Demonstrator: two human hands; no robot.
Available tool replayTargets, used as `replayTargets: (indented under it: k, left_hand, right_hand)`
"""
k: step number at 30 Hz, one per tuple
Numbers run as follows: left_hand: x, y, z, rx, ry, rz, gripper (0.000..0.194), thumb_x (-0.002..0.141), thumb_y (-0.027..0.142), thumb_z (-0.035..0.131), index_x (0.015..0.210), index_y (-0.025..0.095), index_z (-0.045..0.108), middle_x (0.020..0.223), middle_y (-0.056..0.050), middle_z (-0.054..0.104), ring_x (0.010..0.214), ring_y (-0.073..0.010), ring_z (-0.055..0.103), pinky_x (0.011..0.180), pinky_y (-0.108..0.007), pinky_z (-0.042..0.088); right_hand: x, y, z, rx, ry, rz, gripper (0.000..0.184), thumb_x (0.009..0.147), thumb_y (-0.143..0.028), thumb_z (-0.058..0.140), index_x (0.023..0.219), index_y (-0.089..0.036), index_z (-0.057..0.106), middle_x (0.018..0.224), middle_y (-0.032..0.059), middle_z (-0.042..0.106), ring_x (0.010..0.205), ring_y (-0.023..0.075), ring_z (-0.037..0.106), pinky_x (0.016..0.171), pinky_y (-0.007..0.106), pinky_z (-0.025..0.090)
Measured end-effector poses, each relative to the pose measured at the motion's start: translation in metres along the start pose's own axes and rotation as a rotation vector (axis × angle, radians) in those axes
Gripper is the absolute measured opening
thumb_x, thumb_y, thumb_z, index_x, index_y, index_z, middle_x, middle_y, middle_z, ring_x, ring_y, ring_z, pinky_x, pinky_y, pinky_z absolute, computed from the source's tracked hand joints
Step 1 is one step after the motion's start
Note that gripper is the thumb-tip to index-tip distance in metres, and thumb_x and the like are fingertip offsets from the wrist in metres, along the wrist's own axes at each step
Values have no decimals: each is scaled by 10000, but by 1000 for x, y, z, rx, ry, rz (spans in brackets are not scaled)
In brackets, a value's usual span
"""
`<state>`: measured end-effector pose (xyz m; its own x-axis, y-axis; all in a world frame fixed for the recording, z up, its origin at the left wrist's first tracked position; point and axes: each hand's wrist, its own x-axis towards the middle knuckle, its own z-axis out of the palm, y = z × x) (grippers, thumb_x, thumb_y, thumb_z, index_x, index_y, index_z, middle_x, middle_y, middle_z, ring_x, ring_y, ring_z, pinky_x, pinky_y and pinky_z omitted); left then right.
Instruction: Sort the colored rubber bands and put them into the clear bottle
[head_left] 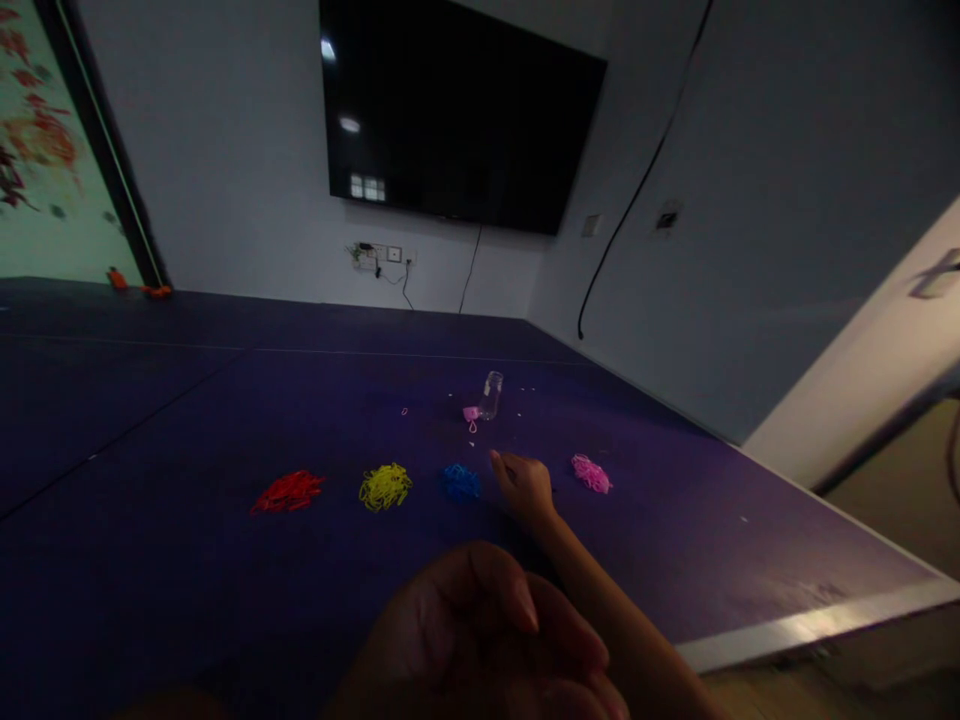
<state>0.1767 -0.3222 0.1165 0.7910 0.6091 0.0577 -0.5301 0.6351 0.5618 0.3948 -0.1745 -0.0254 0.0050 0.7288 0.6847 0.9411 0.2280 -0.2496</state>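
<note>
My left hand [480, 635] is large in the foreground, its palm turned up and its fingers curled over; whatever lies inside the palm is hidden. Farther out, my right hand [525, 485] is closed just above the table, right of a pile of blue rubber bands [461, 482]. What its fingers hold, if anything, does not show. Pink rubber bands [591, 473] lie in a heap to its right. Leftward along the same row are yellow rubber bands [385, 487] and red rubber bands [289, 491].
A clear bottle [490, 396] stands beyond my right hand, with a pink cap [471, 413] and loop beside it. One loose band [404, 411] and small white scraps dot the purple table [187, 420]. A black cable [637, 190] hangs along the wall near a television [457, 110].
</note>
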Motion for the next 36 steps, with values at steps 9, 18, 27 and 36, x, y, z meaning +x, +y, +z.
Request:
replayTargets:
  k: [9,18,27,36]
  left_hand:
    - [51,-32,-83,676,309,438,228,609,156,693,606,163,465,773,-6,565,683,-95,538,613,-206,470]
    - [68,-11,-172,1361,394,649,117,678,61,486,683,174,516,796,-26,559,760,-137,553,671,-263,480]
    - [60,-24,-177,1687,-6,606,302,677,-52,378,792,191,517,881,-41,593,886,-141,546,769,-252,455]
    - [59,-23,-180,1665,1,604,281,694,-37,395,777,198,524,887,-41,614,864,-147,566,764,-265,462]
  right_hand:
    - [-3,0,7,39,31,-53,507,888,-409,331,460,-161,441,398,-11,418,369,58,315,449,238,193]
    - [-11,-24,11,175,-101,-169,482,891,-361,352,461,-160,438,412,-15,430,373,52,351,438,226,200]
    - [-21,-32,12,245,-132,-121,475,892,-341,366,456,-164,434,400,-24,408,357,53,335,412,217,207]
    - [-15,-23,10,161,-92,-132,459,888,-338,379,467,-161,435,407,-23,413,363,48,342,426,219,197]
